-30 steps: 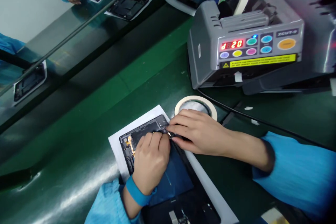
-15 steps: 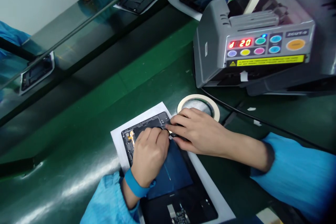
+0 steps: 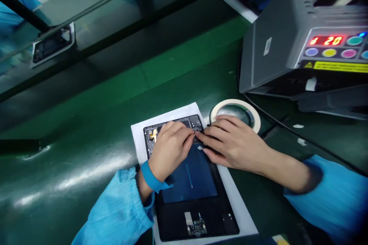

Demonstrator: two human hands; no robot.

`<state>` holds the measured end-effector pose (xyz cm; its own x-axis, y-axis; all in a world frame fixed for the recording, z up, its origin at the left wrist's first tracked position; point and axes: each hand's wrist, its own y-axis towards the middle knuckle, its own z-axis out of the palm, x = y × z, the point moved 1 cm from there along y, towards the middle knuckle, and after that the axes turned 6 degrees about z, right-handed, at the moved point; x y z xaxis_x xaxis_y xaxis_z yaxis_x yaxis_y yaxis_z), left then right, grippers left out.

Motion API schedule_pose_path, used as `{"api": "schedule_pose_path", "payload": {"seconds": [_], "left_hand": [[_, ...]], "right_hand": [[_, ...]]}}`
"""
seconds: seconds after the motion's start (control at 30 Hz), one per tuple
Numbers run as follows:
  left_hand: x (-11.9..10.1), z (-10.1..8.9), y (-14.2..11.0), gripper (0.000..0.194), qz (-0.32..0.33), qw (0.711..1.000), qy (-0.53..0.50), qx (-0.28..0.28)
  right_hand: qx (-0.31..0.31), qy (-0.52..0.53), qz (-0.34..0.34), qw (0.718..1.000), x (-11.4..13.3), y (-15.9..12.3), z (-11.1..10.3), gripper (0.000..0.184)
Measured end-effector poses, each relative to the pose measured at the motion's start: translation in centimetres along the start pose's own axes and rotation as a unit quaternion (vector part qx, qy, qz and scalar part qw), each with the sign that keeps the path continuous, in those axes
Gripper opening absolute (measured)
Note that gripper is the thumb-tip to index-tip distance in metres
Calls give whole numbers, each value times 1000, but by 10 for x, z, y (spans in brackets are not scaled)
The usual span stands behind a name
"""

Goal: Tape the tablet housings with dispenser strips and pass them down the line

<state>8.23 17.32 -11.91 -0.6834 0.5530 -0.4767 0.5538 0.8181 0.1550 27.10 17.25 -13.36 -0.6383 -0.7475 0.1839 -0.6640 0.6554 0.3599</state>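
Observation:
An opened tablet (image 3: 201,208) with its inner parts bare lies on a sheet of white paper (image 3: 240,214), tilted in view. My left hand (image 3: 171,147), with a blue band at the wrist, is over its upper part; thumb and forefinger are pinched together, and what they hold is too small to make out. From the right, my right hand (image 3: 235,143) meets those fingertips, its forefinger stretched to them and its thumb low beside a small white piece (image 3: 200,147). Its fingers are bent close over the tablet's edge, hiding whatever is under them.
A roll of cream tape (image 3: 217,106) lies just behind my right hand. At the right stands a grey tape dispenser (image 3: 270,53) with a red display, a black cable (image 3: 276,123) in front. More tablets on paper sit on the raised shelf, one at the left (image 3: 53,44).
The view has shifted, so the dispenser stands farther right. My left hand has turned from a closed curl to a clearer fingertip pinch. My right hand stays at the same tablet edge.

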Motion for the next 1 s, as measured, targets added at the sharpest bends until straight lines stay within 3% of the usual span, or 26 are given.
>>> {"api": "schedule_pose_path", "payload": {"seconds": [0.23, 0.47, 1.0], "left_hand": [[3, 1, -1, 14, 8, 1000, -13, 4], [4, 1, -2, 15, 12, 1000, -9, 7], [6, 3, -1, 15, 8, 1000, -12, 9]], "right_hand": [[39, 3, 23, 999, 2, -2, -5, 30], [-58, -35, 68, 995, -1, 12, -7, 22], [-53, -45, 64, 996, -1, 20, 1, 10]]}}
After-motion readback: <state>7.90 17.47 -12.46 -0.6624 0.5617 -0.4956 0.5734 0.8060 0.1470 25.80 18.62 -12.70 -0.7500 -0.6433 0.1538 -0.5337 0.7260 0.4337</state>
